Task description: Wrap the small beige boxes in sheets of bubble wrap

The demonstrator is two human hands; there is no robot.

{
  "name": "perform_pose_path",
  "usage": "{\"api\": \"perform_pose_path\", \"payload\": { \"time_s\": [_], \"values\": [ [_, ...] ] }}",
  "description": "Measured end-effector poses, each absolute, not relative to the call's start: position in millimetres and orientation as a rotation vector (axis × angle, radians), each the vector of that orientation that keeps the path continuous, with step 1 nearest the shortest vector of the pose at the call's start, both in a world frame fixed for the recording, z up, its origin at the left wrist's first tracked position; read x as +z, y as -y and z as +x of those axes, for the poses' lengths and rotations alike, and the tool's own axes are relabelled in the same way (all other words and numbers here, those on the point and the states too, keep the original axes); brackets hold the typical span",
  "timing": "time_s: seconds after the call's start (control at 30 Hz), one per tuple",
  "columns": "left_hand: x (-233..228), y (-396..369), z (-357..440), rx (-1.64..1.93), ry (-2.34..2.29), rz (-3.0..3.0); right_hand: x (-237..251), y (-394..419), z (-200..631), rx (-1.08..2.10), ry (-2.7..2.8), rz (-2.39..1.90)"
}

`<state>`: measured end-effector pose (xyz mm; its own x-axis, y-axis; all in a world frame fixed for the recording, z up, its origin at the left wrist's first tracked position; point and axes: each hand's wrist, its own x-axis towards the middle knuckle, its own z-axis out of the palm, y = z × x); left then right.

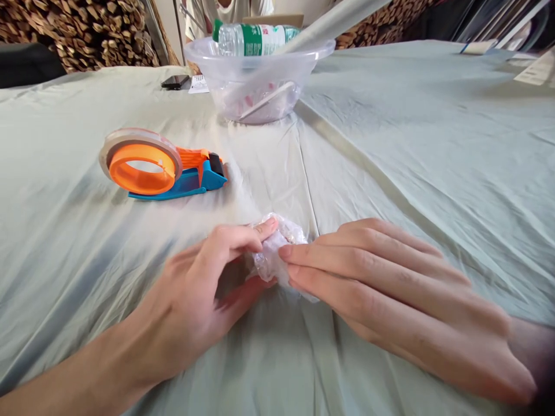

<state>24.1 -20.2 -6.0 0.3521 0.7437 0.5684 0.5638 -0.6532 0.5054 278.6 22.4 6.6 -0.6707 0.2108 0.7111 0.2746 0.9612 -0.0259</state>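
Both hands are meeting low in the middle of the view over a small crumpled plastic bundle (277, 254). The left hand (203, 294) is pinching it, forefinger lying over the top and thumb coming up from below, while the right hand (390, 289) is lying flat with its fingers (329, 257) straight and pressed together, their tips touching the bundle's right side. The bundle is resting on the surface (433, 173), which is draped in a pale, wrinkled cloth.

The bundle is looking thin, clear and rumpled, so it is probably very light and soft, yielding under any squeeze and apt to slide between the fingertips; what it wraps, if anything, cannot be told. A pinch across its bulkiest middle, as the left hand is doing, seems the surest hold.

Farther out to the left, an orange and blue tape dispenser (160, 167) is lying well apart. Beyond it, a clear plastic bowl (260, 75) is standing with a water bottle (255, 37) lying across its rim, and a dark phone (174, 82) is lying near the bowl.
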Motion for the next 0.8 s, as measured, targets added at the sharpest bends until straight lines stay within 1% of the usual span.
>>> {"api": "perform_pose_path", "payload": {
  "time_s": [0.17, 0.23, 0.37, 0.47, 0.53, 0.6, 0.73, 0.8],
  "values": [
    [-6, 20, 25, 1.159, -1.181, 2.442, 7, -16, 277, -0.035, 2.426, -0.414],
    [-7, 20, 25, 1.158, -1.217, 2.468, 6, -14, 275, -0.171, 2.451, -0.301],
    [-7, 19, 24, 1.193, -1.235, 2.451, 1, -12, 270, -0.586, 2.461, -0.21],
    [-6, 20, 23, 1.153, -1.203, 2.368, -1, -11, 269, -0.605, 2.513, -0.271],
    [-6, 20, 22, 1.135, -1.211, 2.341, 0, -12, 270, -0.537, 2.511, -0.314],
    [-7, 19, 22, 1.164, -1.247, 2.337, 1, -15, 272, -0.379, 2.503, -0.34],
    [-9, 16, 22, 1.183, -1.276, 2.312, 5, -26, 277, 0.295, 2.439, -0.374],
    [-9, 15, 25, 1.165, -1.294, 2.28, 5, -30, 277, 0.532, 2.313, -0.424]
  ]
}}
